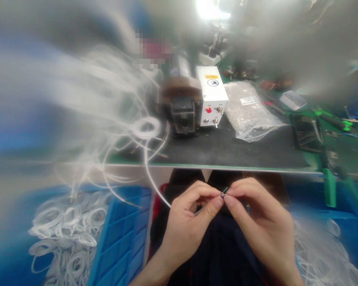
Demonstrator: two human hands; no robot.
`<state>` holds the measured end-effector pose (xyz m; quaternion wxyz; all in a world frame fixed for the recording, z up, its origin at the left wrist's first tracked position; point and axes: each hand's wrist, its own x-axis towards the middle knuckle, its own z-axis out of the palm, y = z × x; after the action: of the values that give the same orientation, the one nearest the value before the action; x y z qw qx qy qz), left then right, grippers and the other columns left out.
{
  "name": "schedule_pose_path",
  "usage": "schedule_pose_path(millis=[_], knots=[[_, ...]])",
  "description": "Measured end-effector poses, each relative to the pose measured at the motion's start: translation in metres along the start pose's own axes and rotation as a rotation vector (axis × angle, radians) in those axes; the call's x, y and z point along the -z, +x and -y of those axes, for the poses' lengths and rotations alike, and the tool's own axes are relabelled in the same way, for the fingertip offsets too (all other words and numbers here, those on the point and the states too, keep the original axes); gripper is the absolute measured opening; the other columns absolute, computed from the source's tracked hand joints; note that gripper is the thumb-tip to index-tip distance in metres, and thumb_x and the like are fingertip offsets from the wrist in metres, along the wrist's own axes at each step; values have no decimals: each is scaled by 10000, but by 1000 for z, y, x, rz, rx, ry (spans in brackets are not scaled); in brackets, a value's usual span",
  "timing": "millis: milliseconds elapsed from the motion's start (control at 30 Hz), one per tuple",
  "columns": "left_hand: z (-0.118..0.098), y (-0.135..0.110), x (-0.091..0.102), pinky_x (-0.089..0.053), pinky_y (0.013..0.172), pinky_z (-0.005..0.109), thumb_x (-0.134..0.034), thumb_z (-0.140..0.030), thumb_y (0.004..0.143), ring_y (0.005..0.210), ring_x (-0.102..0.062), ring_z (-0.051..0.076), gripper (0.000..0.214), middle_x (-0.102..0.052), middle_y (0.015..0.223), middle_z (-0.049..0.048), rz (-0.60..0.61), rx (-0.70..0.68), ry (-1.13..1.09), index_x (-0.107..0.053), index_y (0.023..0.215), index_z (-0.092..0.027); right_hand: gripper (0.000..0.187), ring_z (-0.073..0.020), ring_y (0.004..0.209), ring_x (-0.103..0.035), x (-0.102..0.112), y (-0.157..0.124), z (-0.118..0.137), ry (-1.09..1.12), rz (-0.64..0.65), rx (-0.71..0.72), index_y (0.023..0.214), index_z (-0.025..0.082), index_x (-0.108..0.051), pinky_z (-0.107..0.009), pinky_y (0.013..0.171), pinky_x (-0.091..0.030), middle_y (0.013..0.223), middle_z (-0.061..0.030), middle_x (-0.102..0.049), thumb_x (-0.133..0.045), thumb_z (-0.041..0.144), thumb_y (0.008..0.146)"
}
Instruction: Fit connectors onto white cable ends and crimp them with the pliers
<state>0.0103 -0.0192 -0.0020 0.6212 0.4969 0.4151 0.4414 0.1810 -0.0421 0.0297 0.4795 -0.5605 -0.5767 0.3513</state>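
My left hand (193,216) pinches the end of a white cable (155,180), which runs up to a coil (146,128) on the table. Thin wires (224,192), one of them green, stick out between my fingertips. Thumb and forefinger of my right hand (256,216) are pressed together on these wires, almost touching the left fingertips. Both hands are in front of the table edge, above my lap. What exactly lies between the fingertips is mostly hidden.
A black machine (183,113) and a white switch box (213,97) with a lit red lamp stand on the table, beside a clear plastic bag (252,111). Green-handled pliers (329,186) overhang the edge at right. Blue crates (122,230) with coiled cables flank me.
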Motion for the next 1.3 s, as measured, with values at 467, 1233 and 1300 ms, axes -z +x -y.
schedule_pose_path(millis=[467,1233,1300], knots=[[-1,0,0,-522,766,269,-736,-218,1032,877,-680,164,84,-712,947,22,-37,-26,33,-808,992,-236,144,-143,739,-642,-1,5,4,74,103,-227,901,238,-717,-251,688,-510,820,21,-687,-704,273,1041],[-4,-1,3,-462,723,276,-738,-205,1026,817,-621,155,108,-689,893,22,-36,-35,-42,-813,954,-230,64,-166,807,-653,11,18,3,80,158,-104,956,269,-765,-276,708,-510,907,0,-702,-769,226,1004],[-4,0,3,-460,716,282,-741,-209,1021,812,-619,162,110,-689,884,26,-36,-43,-29,-813,940,-225,107,-166,769,-638,9,19,4,90,152,-123,905,252,-747,-284,693,-498,860,0,-688,-755,228,1009]])
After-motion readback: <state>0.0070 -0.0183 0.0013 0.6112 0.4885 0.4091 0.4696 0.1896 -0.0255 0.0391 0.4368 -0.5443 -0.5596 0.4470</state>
